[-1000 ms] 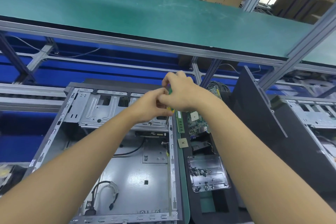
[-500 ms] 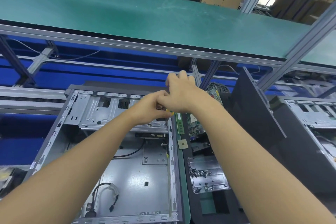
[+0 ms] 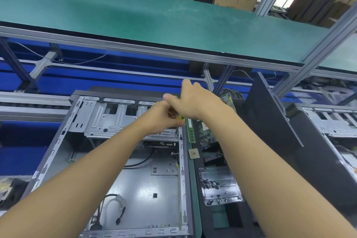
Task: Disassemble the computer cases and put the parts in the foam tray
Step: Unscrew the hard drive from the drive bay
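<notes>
Both hands meet over the far right corner of the open computer case (image 3: 146, 185), above the metal drive cage (image 3: 116, 120).

Left hand (image 3: 162, 117): fingers curled in, closed on a small yellow-green piece (image 3: 180, 117). Blur hides what it is; it could be a tool handle or a part.

Right hand (image 3: 195, 102): lies over the same spot from the right, back of the hand towards the camera. Its fingers are hidden or smeared, so I cannot tell whether it grips anything.

The case is mostly stripped. The floor is bare apart from loose cables (image 3: 114, 206) near the front edge and one small unit under the cage.

The foam tray (image 3: 245, 216) sits just beside the case on its right. It already holds a memory stick (image 3: 190, 130), a circuit board (image 3: 207, 131) and a processor chip (image 3: 193, 154). A metal plate (image 3: 222, 197) strewn with screws lies nearer the camera. A black side panel (image 3: 270, 121) leans beyond the tray, and a second case (image 3: 328, 121) stands at far right.

Step in hand, by my reading: freeing a fastener or small part at the cage's right end.

Next move likely calls for:
- Keeping a firm hold on the piece while it comes loose, so nothing drops into the case.
- A short carry to the right to a free slot in the tray, or to the screw plate if it is a screw.
</notes>
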Tool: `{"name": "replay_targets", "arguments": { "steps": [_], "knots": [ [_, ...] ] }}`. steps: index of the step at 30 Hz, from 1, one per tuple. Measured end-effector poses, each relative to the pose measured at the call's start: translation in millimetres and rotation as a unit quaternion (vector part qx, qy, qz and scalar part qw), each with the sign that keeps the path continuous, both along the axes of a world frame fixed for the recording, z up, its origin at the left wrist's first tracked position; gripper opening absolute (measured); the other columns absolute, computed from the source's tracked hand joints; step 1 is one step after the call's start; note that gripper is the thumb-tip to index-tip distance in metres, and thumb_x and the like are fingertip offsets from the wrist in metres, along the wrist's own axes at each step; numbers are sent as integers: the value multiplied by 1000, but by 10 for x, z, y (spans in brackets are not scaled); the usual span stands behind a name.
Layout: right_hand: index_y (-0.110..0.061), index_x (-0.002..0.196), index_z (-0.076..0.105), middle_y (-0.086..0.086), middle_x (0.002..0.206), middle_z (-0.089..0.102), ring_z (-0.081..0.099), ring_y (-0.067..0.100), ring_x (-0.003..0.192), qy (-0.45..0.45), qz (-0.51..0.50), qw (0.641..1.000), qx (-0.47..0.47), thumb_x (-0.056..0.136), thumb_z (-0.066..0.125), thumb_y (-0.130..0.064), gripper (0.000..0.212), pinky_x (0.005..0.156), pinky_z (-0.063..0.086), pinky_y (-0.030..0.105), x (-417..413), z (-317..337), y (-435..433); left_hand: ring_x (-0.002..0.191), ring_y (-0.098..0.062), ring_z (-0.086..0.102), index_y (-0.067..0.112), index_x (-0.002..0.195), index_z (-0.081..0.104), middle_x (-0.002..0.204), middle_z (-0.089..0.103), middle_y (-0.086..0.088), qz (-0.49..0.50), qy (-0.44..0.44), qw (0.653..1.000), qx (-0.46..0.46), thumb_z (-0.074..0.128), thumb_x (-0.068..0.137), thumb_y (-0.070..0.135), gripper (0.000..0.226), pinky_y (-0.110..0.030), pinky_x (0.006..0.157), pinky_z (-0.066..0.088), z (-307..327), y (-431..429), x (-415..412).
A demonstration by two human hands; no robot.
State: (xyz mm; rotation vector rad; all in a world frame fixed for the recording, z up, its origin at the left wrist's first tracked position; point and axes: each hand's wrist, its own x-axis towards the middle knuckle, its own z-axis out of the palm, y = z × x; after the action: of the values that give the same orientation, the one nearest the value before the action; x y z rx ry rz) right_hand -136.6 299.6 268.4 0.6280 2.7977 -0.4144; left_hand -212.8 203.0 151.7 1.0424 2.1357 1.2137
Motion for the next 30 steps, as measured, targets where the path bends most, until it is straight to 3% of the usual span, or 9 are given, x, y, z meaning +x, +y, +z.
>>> {"name": "replay_targets", "arguments": {
  "steps": [2,5,11,16,19,21,24,28,30],
  "knots": [
    [-9,138,36,12,117,55,56,30,92,9,-20,1000,18,103,34,-56,59,70,39,38,-2,-15,-6,71,-16,54,27,89,54,81,61,1,-3,44,999,-21,84,76,34,33,-26,60,45,4,54,32],
    [-11,116,39,8,102,56,53,21,73,14,0,1000,-20,105,40,-36,27,57,38,35,3,-32,34,81,-3,58,36,93,57,91,62,10,-32,25,999,21,84,77,29,32,-15,72,45,4,6,29],
    [-22,118,44,3,120,39,44,28,111,-4,46,996,-74,94,54,-20,26,78,42,39,45,27,100,86,-3,68,10,105,63,90,73,10,-44,-96,991,86,73,85,-3,26,-15,76,51,6,-105,-24],
    [-10,148,27,19,144,41,52,41,117,22,-22,999,24,101,39,-57,67,79,39,42,37,-45,33,80,-23,58,18,101,58,93,63,-10,4,31,999,-23,81,80,29,33,-45,80,52,6,15,50],
    [-8,126,38,16,116,59,55,34,90,52,-7,998,18,105,44,-36,35,71,42,39,30,-54,32,84,-18,58,35,95,58,97,63,-2,-37,28,999,14,83,79,27,31,-39,84,52,22,6,65],
    [-11,118,41,11,113,56,51,32,99,50,27,998,5,101,50,-19,21,72,42,39,21,-25,46,87,-5,61,37,98,62,99,66,10,-56,-33,997,50,79,83,14,33,-27,87,52,28,-58,40],
    [-19,124,45,4,116,41,33,28,117,17,65,997,-33,92,51,-5,36,78,38,39,5,33,41,90,-2,67,16,110,66,96,73,10,-35,-105,990,90,72,86,-2,31,-21,83,52,0,-120,-21],
    [-18,127,42,8,127,34,36,31,120,11,51,999,-10,94,54,-26,36,78,36,40,-2,-28,-6,87,-31,65,12,107,65,98,69,-19,4,-42,998,51,82,80,12,32,-48,81,54,17,-59,7],
    [-16,137,36,12,136,39,47,38,119,16,5,999,42,99,46,-50,52,77,34,42,-4,-55,-21,84,-31,62,16,95,65,93,67,-16,1,4,1000,16,82,80,25,25,-46,73,52,14,3,45]
  ]
}}
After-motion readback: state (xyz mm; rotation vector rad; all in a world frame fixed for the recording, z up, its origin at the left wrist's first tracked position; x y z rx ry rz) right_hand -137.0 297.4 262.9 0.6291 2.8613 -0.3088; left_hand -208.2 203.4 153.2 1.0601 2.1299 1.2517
